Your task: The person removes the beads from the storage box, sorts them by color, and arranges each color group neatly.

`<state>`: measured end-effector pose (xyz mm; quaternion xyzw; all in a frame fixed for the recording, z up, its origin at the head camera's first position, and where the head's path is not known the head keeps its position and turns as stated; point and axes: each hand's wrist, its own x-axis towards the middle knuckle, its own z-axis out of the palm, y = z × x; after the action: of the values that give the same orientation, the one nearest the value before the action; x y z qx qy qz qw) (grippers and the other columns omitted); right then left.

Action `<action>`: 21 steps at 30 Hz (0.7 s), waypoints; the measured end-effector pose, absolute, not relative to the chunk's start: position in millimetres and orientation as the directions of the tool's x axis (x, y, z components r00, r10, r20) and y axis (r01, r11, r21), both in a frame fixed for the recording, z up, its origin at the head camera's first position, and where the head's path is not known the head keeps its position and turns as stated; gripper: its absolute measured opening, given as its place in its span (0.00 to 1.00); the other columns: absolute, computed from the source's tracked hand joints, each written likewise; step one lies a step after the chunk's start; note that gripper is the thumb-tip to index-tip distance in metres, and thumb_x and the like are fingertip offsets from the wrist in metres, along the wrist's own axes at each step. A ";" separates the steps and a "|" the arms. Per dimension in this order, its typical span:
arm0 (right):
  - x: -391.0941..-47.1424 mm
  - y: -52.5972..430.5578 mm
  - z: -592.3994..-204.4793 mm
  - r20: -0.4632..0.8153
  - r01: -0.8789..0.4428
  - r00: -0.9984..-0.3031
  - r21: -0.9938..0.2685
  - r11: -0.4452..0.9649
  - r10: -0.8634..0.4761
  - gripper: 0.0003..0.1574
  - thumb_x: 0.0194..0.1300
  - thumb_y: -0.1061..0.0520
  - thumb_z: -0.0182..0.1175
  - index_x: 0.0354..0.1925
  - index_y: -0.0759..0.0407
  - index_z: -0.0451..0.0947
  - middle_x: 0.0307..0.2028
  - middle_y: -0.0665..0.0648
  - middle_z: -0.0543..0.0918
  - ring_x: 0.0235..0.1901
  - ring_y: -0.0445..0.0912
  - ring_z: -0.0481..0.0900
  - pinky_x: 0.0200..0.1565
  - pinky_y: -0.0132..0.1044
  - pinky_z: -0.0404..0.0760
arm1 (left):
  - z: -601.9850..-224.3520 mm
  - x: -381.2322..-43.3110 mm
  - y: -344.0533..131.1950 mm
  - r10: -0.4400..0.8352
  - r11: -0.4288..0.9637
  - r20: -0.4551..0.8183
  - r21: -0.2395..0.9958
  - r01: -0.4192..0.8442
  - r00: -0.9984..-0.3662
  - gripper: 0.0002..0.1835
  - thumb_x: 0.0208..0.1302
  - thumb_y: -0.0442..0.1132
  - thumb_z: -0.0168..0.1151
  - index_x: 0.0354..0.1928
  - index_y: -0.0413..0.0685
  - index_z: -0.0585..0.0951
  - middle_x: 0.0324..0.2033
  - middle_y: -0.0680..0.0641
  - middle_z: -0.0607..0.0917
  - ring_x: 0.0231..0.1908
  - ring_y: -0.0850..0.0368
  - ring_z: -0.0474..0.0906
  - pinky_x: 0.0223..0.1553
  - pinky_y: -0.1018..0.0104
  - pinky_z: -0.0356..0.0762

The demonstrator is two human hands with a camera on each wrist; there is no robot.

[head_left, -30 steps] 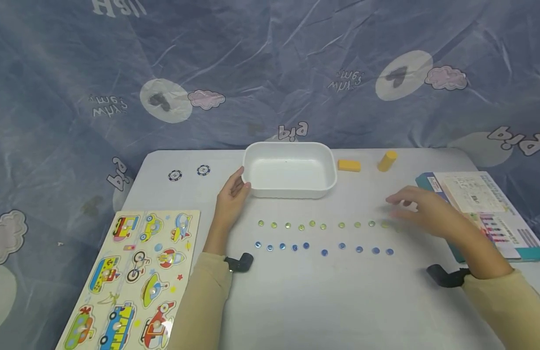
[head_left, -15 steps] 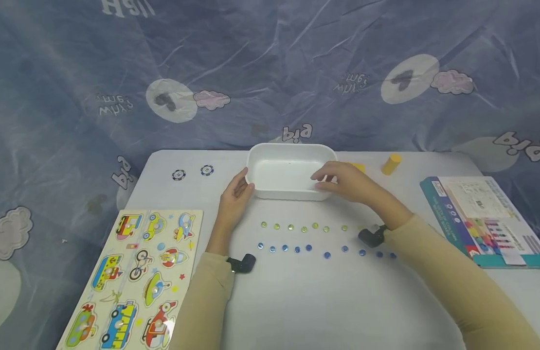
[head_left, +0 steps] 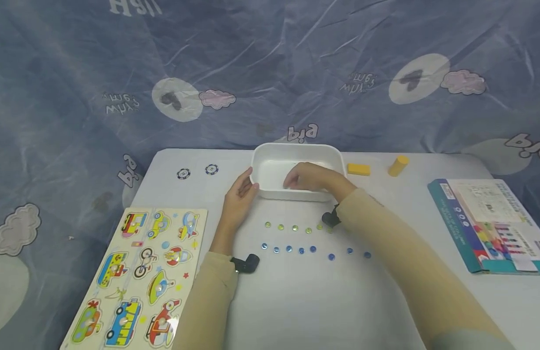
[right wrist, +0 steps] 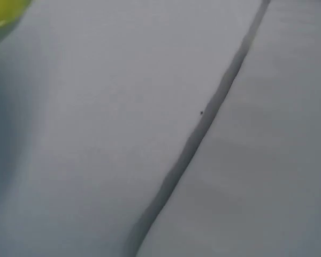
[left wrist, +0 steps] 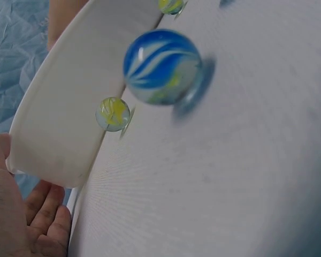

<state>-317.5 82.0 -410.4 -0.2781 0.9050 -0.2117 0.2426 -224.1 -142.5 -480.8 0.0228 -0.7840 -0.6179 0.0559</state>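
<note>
My left hand (head_left: 238, 201) grips the left end of a white plastic tub (head_left: 296, 195). In the left wrist view, the thumb lies over the tub's rim (left wrist: 29, 101) and the fingers (left wrist: 49, 217) bend under its side. Inside the tub is my right hand (head_left: 307, 176), fingers pointing down toward the floor; whether they pinch anything is hidden. The right wrist view misses that hand, showing the tub's outer wall (right wrist: 257, 139) and part of a yellow marble (right wrist: 5, 12). Before the tub run a row of yellow marbles (head_left: 295, 228) and a row of blue marbles (head_left: 301, 251).
A wooden picture puzzle board (head_left: 138, 277) lies on the left. Two poker chips (head_left: 211, 169) are behind it. Right of the tub are a yellow block (head_left: 359, 169) and an upright yellow cylinder (head_left: 398, 166). A flat box (head_left: 493, 223) lies farther right. My right forearm (head_left: 397, 253) covers part of both rows.
My right hand has swung left from the right end of the yellow row, over the tub's right rim, and down into the tub. My left hand keeps its grip; the head view has shifted slightly.
</note>
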 end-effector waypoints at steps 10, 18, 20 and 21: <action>-319.2 47.8 -405.0 -0.379 -0.402 -0.675 -0.530 0.747 -0.633 0.09 0.59 0.59 0.63 0.34 0.43 0.86 0.35 0.45 0.87 0.38 0.43 0.82 0.50 0.38 0.82 | -488.1 -226.2 -142.8 -0.115 0.260 0.085 0.964 0.053 -0.990 0.28 0.59 0.66 0.56 0.63 0.85 0.63 0.65 0.55 0.72 0.62 0.63 0.71 0.61 0.70 0.74; -318.9 26.1 -403.8 -0.374 -0.457 -0.656 -0.495 0.739 -0.656 0.08 0.61 0.57 0.62 0.36 0.45 0.85 0.38 0.45 0.87 0.42 0.42 0.82 0.56 0.39 0.79 | -467.8 -217.8 -142.4 -0.069 0.208 0.078 0.976 0.062 -0.995 0.28 0.66 0.52 0.57 0.67 0.69 0.64 0.66 0.48 0.71 0.64 0.57 0.70 0.63 0.69 0.72; -318.6 23.0 -403.5 -0.378 -0.460 -0.655 -0.486 0.742 -0.654 0.07 0.61 0.57 0.62 0.36 0.46 0.85 0.38 0.45 0.87 0.43 0.42 0.82 0.56 0.39 0.79 | -460.7 -214.9 -141.6 -0.057 0.195 0.081 0.978 0.069 -0.995 0.29 0.66 0.49 0.58 0.68 0.62 0.64 0.66 0.45 0.71 0.64 0.54 0.69 0.64 0.68 0.71; -318.5 22.2 -403.3 -0.381 -0.460 -0.657 -0.482 0.746 -0.651 0.07 0.60 0.57 0.63 0.36 0.46 0.85 0.38 0.46 0.87 0.43 0.42 0.82 0.56 0.39 0.79 | -458.5 -214.0 -141.1 -0.053 0.194 0.085 0.978 0.073 -0.995 0.29 0.67 0.47 0.58 0.69 0.59 0.64 0.66 0.44 0.70 0.65 0.53 0.69 0.64 0.68 0.71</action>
<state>-318.5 22.2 -403.3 -0.3109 0.8933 -0.1744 0.2738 -214.0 -141.1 -458.5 -0.0065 -0.7712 -0.6346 0.0496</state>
